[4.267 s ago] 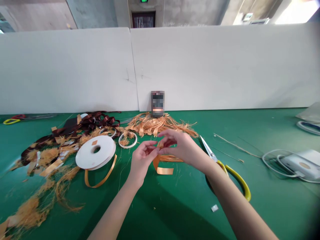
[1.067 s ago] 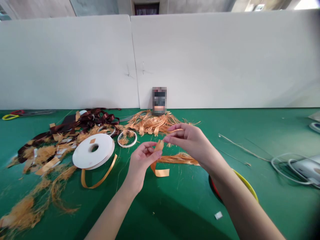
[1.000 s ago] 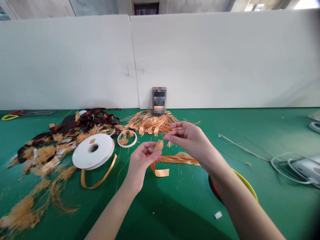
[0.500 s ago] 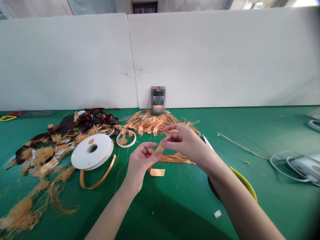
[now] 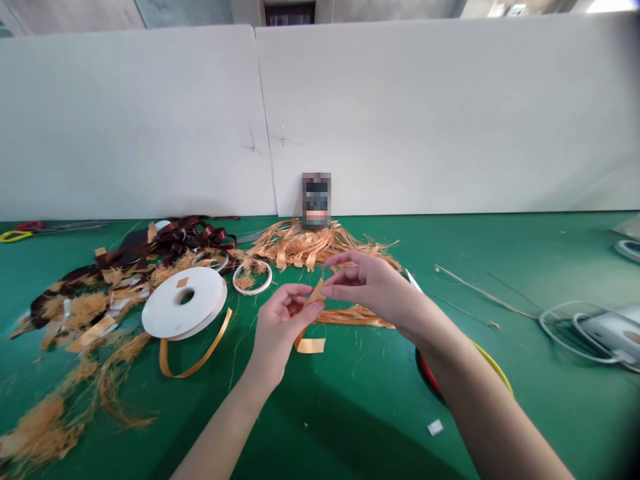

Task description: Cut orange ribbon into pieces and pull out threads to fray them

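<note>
In the head view, I see my left hand (image 5: 280, 327) curled around a strip of orange satin ribbon (image 5: 314, 295), which is held up at the lower middle of the frame, above the green mat (image 5: 525, 260). Maybe this keeps it free of the frayed strands (image 5: 353, 318) just below. The fingers of my right hand (image 5: 370, 283) reach its upper end, but I cannot tell if they pinch it. A white ribbon spool (image 5: 183, 303) lies left of the hands.

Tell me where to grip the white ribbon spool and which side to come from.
Likely best at the near-left rim, from above: the spool lies flat, so its round edge pinches easily, the orange ribbon tail trails off near right, and frayed ribbon scraps crowd the far side.
</note>
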Action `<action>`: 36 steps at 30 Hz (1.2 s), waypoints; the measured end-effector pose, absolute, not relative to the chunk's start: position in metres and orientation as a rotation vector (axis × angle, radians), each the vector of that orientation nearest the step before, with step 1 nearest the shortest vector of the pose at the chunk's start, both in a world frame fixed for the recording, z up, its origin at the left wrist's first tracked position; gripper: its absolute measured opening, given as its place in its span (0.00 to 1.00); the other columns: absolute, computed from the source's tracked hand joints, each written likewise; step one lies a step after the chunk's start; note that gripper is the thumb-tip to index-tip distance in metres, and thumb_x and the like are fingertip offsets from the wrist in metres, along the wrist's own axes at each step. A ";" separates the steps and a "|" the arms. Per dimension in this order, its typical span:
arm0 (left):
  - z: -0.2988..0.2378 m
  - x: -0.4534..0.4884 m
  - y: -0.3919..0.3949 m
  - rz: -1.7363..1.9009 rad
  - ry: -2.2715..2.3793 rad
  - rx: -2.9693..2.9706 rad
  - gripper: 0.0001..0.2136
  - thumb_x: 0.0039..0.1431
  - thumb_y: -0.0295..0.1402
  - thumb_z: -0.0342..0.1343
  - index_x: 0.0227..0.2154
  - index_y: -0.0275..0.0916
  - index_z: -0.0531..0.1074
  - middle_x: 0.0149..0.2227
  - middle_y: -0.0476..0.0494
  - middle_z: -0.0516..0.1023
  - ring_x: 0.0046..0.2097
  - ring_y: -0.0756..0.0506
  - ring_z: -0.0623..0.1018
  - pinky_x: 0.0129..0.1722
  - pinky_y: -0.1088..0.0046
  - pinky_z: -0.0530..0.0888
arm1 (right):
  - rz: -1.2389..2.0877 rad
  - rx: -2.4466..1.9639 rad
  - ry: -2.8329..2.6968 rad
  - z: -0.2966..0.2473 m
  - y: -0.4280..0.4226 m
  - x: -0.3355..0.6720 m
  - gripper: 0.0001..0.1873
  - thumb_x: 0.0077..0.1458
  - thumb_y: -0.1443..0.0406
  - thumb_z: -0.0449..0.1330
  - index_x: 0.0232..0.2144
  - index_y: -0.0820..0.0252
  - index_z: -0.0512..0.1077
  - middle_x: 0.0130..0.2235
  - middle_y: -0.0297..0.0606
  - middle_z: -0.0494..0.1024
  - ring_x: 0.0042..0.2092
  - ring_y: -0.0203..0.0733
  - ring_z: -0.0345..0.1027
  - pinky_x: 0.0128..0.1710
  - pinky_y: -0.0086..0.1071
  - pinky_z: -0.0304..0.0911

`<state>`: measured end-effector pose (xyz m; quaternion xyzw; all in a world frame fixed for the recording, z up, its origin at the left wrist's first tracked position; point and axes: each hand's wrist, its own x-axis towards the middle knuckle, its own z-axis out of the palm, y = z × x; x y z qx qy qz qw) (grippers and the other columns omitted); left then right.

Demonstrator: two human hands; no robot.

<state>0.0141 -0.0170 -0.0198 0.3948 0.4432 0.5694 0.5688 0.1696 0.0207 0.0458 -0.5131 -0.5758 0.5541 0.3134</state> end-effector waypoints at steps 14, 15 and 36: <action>-0.019 0.013 -0.019 1.302 0.934 0.821 0.06 0.53 0.36 0.63 0.29 0.39 0.73 0.29 0.52 0.72 0.33 0.53 0.70 0.36 0.79 0.66 | 1.531 -1.227 -1.618 0.038 0.022 0.167 0.18 0.40 0.67 0.67 0.35 0.58 0.68 0.27 0.32 0.79 0.31 0.37 0.74 0.36 0.34 0.68; -0.019 0.013 -0.019 1.303 0.912 0.783 0.07 0.52 0.36 0.63 0.29 0.39 0.73 0.29 0.52 0.72 0.33 0.53 0.70 0.36 0.79 0.65 | 1.544 -1.221 -1.600 0.039 0.022 0.167 0.17 0.40 0.67 0.68 0.35 0.58 0.68 0.27 0.32 0.79 0.31 0.37 0.74 0.37 0.34 0.68; -0.022 0.016 -0.019 1.316 1.013 0.920 0.10 0.48 0.32 0.66 0.34 0.39 0.74 0.32 0.50 0.76 0.37 0.51 0.75 0.41 0.75 0.72 | 1.326 -1.321 -1.480 0.045 0.022 0.171 0.14 0.43 0.64 0.68 0.34 0.59 0.72 0.27 0.34 0.80 0.35 0.41 0.77 0.42 0.37 0.69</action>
